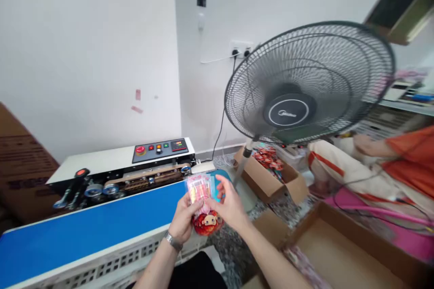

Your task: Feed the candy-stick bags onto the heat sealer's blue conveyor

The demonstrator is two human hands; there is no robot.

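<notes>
Between my two hands is a clear plastic packet [200, 189] with pink and yellow contents, held over the near edge of the machine's belt. A red part with a cartoon face [207, 223] shows at its lower end; whether it belongs to the same packet I cannot tell. My left hand [185, 216], with a metal watch at the wrist, grips the packet's left side, thumb on the front. My right hand [228, 203] pinches its right side between thumb and curled fingers. The blue belt [135, 216] of a sealing machine [122, 158] lies to the left.
A large standing fan [288, 113] rises ahead on the right. Behind its pole an open carton [261, 185] holds many red packets. Another open cardboard box [359, 244] stands at lower right. A person in orange [410, 158] sits at the right. Stacked brown cartons [23, 176] stand far left.
</notes>
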